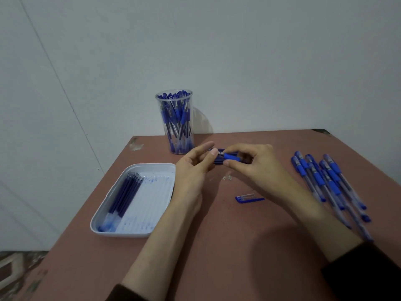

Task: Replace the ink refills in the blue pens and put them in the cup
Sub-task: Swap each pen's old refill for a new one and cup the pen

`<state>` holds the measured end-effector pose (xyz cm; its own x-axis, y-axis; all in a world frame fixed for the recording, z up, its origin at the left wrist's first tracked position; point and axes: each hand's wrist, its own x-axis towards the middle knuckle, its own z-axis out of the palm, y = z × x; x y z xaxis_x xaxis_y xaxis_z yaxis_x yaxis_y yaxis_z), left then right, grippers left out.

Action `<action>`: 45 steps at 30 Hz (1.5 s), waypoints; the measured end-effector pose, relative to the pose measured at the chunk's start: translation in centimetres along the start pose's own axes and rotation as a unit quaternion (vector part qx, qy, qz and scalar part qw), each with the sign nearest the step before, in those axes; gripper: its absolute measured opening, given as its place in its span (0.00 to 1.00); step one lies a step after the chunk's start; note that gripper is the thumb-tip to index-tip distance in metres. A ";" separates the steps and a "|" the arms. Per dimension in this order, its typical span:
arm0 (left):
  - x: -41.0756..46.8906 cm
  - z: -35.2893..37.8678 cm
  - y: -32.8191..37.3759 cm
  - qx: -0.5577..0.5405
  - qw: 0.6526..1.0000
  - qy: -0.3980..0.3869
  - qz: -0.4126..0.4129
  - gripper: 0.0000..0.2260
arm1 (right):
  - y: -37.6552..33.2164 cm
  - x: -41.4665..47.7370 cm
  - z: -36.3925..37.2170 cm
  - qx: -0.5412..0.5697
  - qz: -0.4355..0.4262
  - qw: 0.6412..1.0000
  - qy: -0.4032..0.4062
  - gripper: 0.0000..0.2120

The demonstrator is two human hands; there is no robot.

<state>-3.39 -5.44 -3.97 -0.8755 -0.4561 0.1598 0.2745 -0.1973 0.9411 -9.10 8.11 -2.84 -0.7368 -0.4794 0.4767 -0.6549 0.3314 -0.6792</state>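
My right hand [253,164] grips a blue pen [231,157] by its blue rubber grip, the tip pointing left. My left hand [196,165] pinches the pen's metal tip end between thumb and fingers. Both hands hover above the table's middle, in front of a clear plastic cup [176,121] packed with several blue pens. A loose blue pen cap [248,198] lies on the table below my right hand. Behind my hands, a bundle of dark blue refills [218,161] is partly hidden.
A white tray [152,232] at the left holds several dark blue refills [124,194] and ink smears. Several capped blue pens [329,185] lie in a heap at the right, near the edge of the reddish table [217,246]. A pale wall rises behind.
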 end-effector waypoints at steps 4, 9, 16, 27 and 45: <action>0.1 0.0 -0.2 0.005 1.000 0.017 -0.001 0.08 | 0.4 0.1 0.4 -0.079 -0.018 0.997 0.019 0.07; 0.8 -0.5 -0.3 -0.036 0.997 0.075 -0.009 0.10 | 0.2 0.0 0.3 -0.173 -0.028 0.984 0.032 0.05; 0.2 -0.6 -0.3 0.146 0.988 0.020 0.040 0.13 | 1.2 0.8 -1.0 -0.164 0.068 0.981 0.082 0.04; -0.8 -0.4 -0.5 0.471 0.868 -0.148 0.055 0.20 | 1.2 0.8 -1.2 -0.163 0.087 0.980 0.076 0.04; -0.5 -0.1 0.4 0.030 0.994 -0.047 -0.094 0.06 | -0.4 0.1 0.1 -0.207 -0.039 0.976 0.059 0.02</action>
<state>-2.77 -5.42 -3.69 -0.9432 -0.3323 0.0043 0.0811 -0.2176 0.9727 -8.88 7.88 -2.60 -0.6805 -0.4279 0.5948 -0.7033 0.6090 -0.3666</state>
